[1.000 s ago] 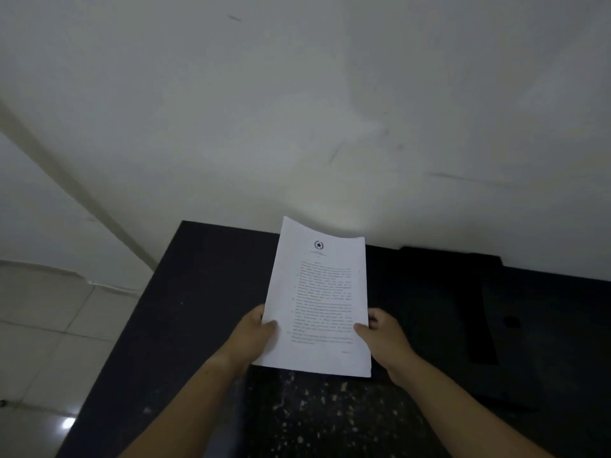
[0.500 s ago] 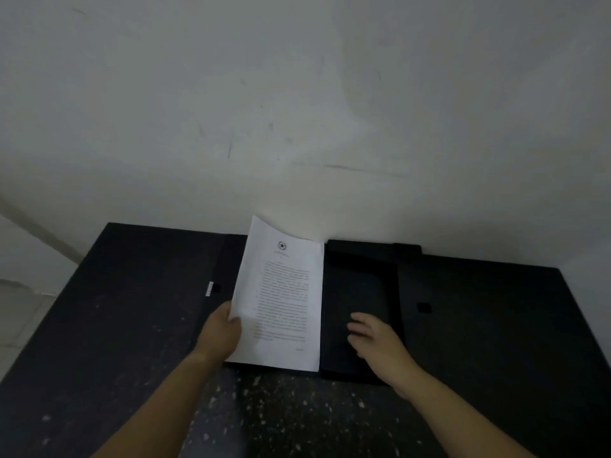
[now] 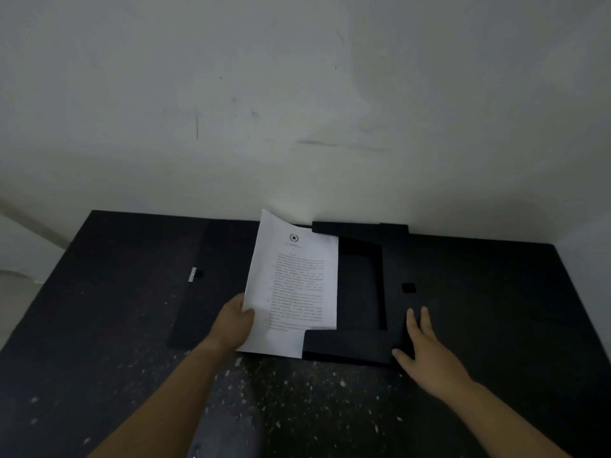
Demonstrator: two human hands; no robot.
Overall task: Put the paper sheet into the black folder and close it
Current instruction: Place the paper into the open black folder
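Observation:
The black folder [image 3: 360, 282] lies open on the dark table, with flaps along its far and near edges. A white printed paper sheet [image 3: 294, 285] with a round emblem at its top lies over the folder's left part, its left side lifted and its near right corner tucked under the near flap [image 3: 347, 345]. My left hand [image 3: 236, 320] pinches the sheet's lower left edge. My right hand [image 3: 426, 350] rests flat, fingers spread, on the folder at the right end of the near flap.
The dark speckled table [image 3: 297, 408] stands against a white wall [image 3: 297, 110]. The folder's left cover [image 3: 211, 285] spreads flat with a small white label [image 3: 192, 274]. A small square clasp [image 3: 408, 287] sits on the right cover. Pale floor shows at far left.
My right hand let go of the sheet and moved right onto the folder's near flap. My left hand has lowered the sheet into the folder. The view has shifted right and down.

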